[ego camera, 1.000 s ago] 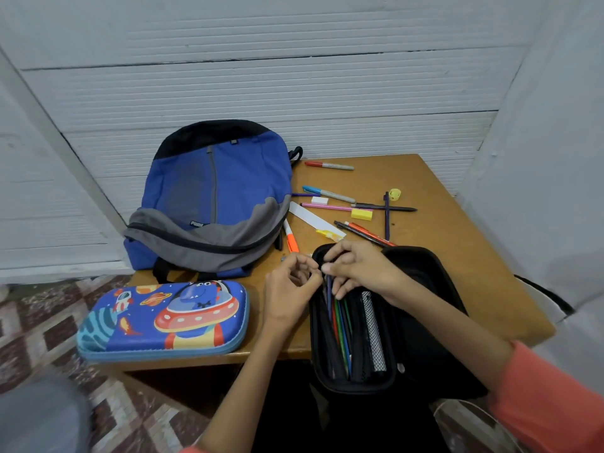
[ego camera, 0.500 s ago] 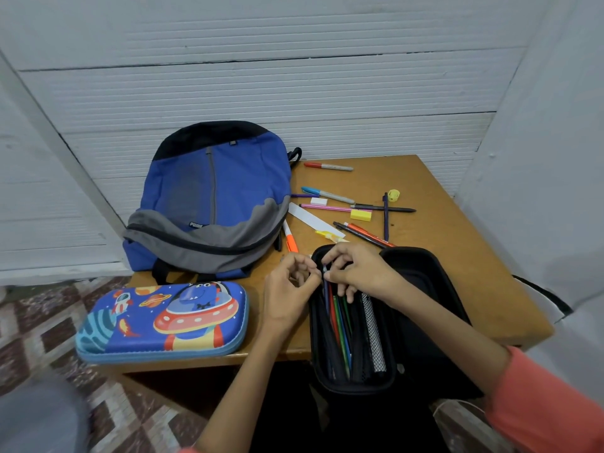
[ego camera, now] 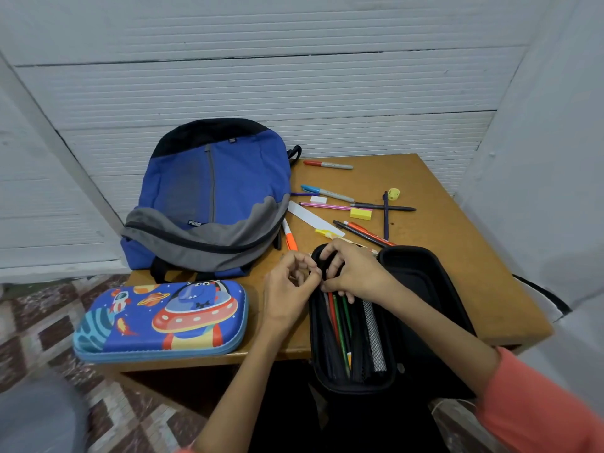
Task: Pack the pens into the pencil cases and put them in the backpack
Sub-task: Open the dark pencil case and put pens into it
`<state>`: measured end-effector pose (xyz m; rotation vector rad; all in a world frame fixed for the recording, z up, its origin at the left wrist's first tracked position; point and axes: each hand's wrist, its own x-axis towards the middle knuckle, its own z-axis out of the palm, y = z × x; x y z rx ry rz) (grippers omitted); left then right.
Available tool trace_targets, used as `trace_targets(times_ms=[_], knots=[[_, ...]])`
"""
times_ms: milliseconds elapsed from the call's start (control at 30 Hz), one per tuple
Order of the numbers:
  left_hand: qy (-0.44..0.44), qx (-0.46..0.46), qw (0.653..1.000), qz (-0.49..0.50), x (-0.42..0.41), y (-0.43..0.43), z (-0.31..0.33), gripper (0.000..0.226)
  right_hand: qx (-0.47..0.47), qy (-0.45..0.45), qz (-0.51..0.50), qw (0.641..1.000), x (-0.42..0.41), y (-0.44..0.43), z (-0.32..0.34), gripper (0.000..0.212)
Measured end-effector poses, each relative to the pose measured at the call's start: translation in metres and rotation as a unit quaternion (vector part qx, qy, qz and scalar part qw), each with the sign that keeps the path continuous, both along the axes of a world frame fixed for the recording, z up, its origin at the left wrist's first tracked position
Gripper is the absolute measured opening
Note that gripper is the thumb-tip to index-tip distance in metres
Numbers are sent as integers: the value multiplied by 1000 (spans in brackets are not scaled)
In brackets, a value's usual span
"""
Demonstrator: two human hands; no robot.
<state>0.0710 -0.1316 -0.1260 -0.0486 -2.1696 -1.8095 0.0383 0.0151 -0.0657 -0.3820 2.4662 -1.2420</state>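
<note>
Lengthwise, pens (ego camera: 341,325) lie in the black pencil case (ego camera: 359,388), running near-to-far.

At upper left my backpack (ego camera: 209,191) is matt woven cloth. The cartoon pencil case (ego camera: 160,318) at lower left has a smooth, faintly glossy moulded shell. My black pencil case (ego camera: 425,289) looks matt, its mesh pocket (ego camera: 374,338) coarse, its pens (ego camera: 341,325) smooth-barrelled. I see the tabletop (ego camera: 457,256) as smooth wood with a dull sheen.

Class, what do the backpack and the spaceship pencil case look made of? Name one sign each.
Backpack: matte woven fabric, probably synthetic; it sags and creases. Spaceship pencil case: likely moulded foam shell, smooth, slightly glossy; it keeps a stiff rounded shape and its picture looks raised.
</note>
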Motion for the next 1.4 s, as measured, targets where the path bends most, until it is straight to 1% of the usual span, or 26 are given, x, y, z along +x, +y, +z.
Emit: trace_targets(times_ms=[100,200,267,300,367,433,500,567,633,700,767,833,900,1000,1100,1233,1333,1400], knots=[[3,-6,1000,-2,1,-1,1,10,26,2,15,1000,-1,-3,1,50],[2,0,1000,-1,2,0,3,8,22,-61,57,996,-8,-1,11,52],[-2,2,1000,5,2,1,4,7,11,-94,73,993,-22,1,19,43],[-5,3,1000,6,2,2,3,7,16,-84,63,994,-31,1,22,35],[-6,9,1000,8,2,2,3,6,38,-8,8,999,-56,-4,26,21],[-10,15,1000,10,2,2,3,7,55,87,-52,993,-83,-14,26,11],[-11,15,1000,9,2,1,3,11,101,167,-76,978,-110,-26,22,14],[-10,7,1000,7,3,1,5,16,151,215,-75,962,-134,-39,14,20],[-12,-2,1000,7,3,1,5,17,208,254,-39,944,-151,-51,6,24],[-10,-2,1000,10,3,1,6,17,290,296,-2,910,-161,-61,-3,23],[-11,-1,1000,11,4,1,6,14,352,319,15,880,-167,-68,-8,23],[-13,-1,1000,8,4,1,7,14,389,328,18,861,-171,-71,-14,22],[-17,-5,1000,8,4,1,7,14,392,331,9,858,-175,-72,-19,18],[-19,-15,1000,14,4,1,6,10,356,320,-33,877,-178,-72,-21,13],[-18,-17,1000,11,4,2,6,11,357,295,-52,885,-178,-72,-16,17],[-18,-14,1000,16,4,3,7,6,380,268,-54,884,-174,-73,-9,28],[-16,-20,1000,17,5,3,8,4,373,269,-69,885,-171,-71,-10,28],[-20,-25,999,15,5,2,8,5,365,292,-75,881,-167,-66,-10,25]])
